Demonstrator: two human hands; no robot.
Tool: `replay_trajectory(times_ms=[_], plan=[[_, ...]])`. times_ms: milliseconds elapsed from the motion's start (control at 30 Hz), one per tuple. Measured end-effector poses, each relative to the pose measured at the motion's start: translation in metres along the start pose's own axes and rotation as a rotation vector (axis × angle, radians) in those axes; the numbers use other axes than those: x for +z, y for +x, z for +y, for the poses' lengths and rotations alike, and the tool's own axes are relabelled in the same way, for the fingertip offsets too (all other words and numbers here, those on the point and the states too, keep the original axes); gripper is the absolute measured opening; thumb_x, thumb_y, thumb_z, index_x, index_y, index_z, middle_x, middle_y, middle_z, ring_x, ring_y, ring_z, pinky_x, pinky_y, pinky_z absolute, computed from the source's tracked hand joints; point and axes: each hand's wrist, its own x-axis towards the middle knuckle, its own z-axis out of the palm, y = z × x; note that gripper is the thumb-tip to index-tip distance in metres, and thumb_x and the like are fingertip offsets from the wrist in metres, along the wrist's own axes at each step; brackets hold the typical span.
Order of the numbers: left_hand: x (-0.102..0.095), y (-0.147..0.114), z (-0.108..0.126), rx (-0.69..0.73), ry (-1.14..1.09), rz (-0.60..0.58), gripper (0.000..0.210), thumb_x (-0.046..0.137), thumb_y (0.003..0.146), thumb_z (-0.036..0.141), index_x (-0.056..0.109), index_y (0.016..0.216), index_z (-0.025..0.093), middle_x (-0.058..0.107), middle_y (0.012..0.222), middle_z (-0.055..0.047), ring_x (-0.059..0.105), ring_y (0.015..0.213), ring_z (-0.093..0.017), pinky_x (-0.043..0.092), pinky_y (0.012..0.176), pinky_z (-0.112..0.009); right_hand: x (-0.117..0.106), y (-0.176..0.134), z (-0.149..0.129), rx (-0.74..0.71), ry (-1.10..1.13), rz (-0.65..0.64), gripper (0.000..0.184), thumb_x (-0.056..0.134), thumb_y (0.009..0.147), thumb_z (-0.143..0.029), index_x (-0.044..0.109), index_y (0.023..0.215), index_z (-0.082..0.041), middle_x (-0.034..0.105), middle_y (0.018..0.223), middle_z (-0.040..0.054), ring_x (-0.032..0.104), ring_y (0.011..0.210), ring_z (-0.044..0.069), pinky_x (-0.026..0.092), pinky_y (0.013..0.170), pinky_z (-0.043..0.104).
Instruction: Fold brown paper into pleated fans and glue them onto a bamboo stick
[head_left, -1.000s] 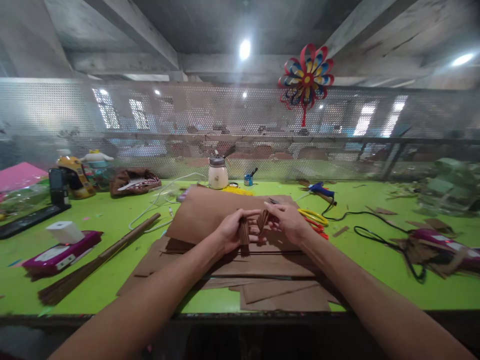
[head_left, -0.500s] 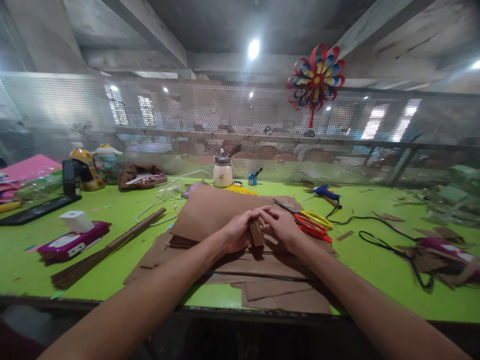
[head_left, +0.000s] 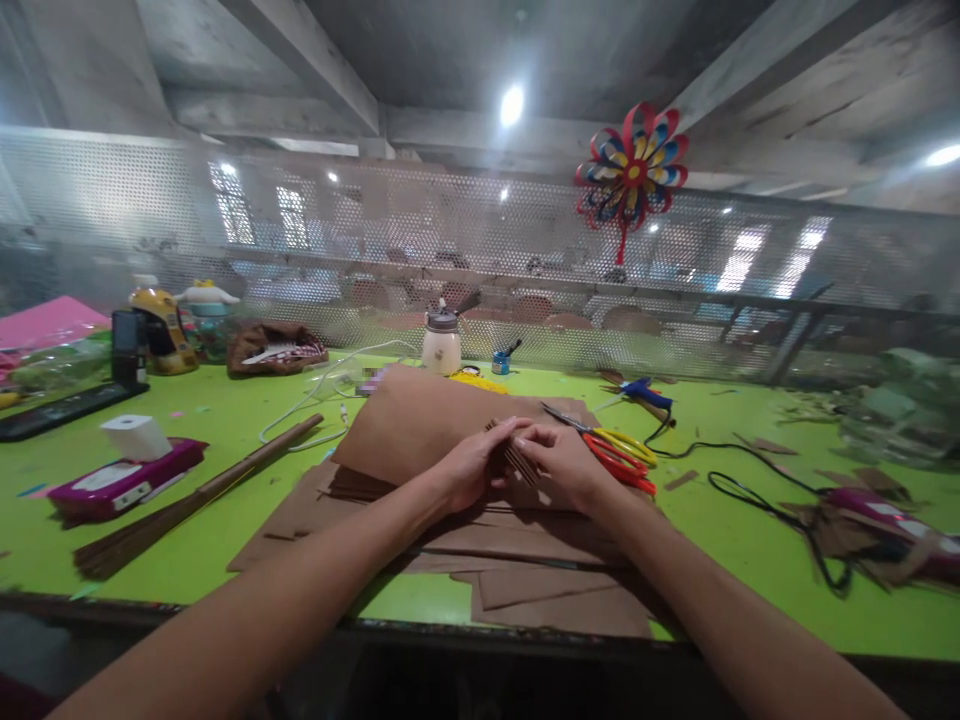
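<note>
A: What was held, and where?
B: Fingers (head_left: 541,438) of the left hand (head_left: 474,468) and right hand (head_left: 562,460) gripped pleated brown paper (head_left: 524,467) between them, over the stacked sheets (head_left: 412,425), presumably keeping its folds together.
A: Why were scissors (head_left: 604,455) there?
B: They lay just beside the right hand, probably for ready reach.
</note>
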Motion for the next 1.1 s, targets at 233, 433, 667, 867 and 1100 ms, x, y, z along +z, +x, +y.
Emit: replay_trajectory(times_ms=[233, 433, 667, 867, 1100], plan=[[-0.003, 0.0, 0.002, 0.056, 0.036, 0.002, 0.048, 0.057, 0.078, 0.04, 0.049, 0.122, 0.023, 0.063, 0.086, -0.007, 0.058, 0.066, -0.012, 0.029, 0.043, -0.015, -0.004, 0.002, -0.006, 0.072, 0.069, 0.06, 0.024, 0.065, 0.063, -0.039, 0.057, 0.065, -0.016, 0.053, 0.058, -0.0034, 0.045, 0.052, 0.009, 0.033, 0.051, 0.022], [-0.001, 0.001, 0.004, 0.07, 0.072, -0.031, 0.055, 0.057, 0.077, 0.044, 0.044, 0.126, 0.023, 0.064, 0.084, -0.007, 0.061, 0.065, -0.015, 0.031, 0.043, -0.016, -0.012, 0.001, -0.005, 0.026, 0.089, -0.176, 0.027, 0.067, 0.066, -0.037, 0.064, 0.081, -0.015, 0.06, 0.07, 0.0, 0.047, 0.057, 0.009, 0.034, 0.055, 0.023], [-0.004, 0.002, 0.003, 0.094, 0.106, 0.044, 0.048, 0.065, 0.071, 0.038, 0.054, 0.114, 0.019, 0.064, 0.09, -0.008, 0.062, 0.069, -0.015, 0.034, 0.047, -0.017, -0.012, 0.004, -0.001, 0.029, 0.133, -0.071, 0.022, 0.069, 0.062, -0.033, 0.062, 0.072, -0.015, 0.057, 0.065, -0.0013, 0.045, 0.055, 0.008, 0.033, 0.054, 0.023], [-0.007, 0.005, 0.002, 0.134, 0.096, 0.077, 0.032, 0.068, 0.069, 0.032, 0.059, 0.095, 0.016, 0.059, 0.075, -0.003, 0.055, 0.059, -0.008, 0.03, 0.043, -0.015, -0.012, 0.003, -0.001, 0.082, 0.235, -0.025, 0.021, 0.071, 0.06, -0.028, 0.055, 0.064, -0.015, 0.054, 0.059, -0.0028, 0.047, 0.055, 0.008, 0.036, 0.055, 0.022], [-0.008, 0.006, 0.001, 0.142, 0.094, 0.199, 0.03, 0.071, 0.063, 0.037, 0.051, 0.07, 0.015, 0.042, 0.055, 0.006, 0.036, 0.044, -0.004, 0.017, 0.037, -0.015, -0.011, 0.005, 0.0, 0.153, 0.353, -0.002, 0.026, 0.075, 0.054, -0.025, 0.051, 0.061, -0.016, 0.052, 0.054, -0.005, 0.049, 0.05, 0.008, 0.039, 0.052, 0.022]])
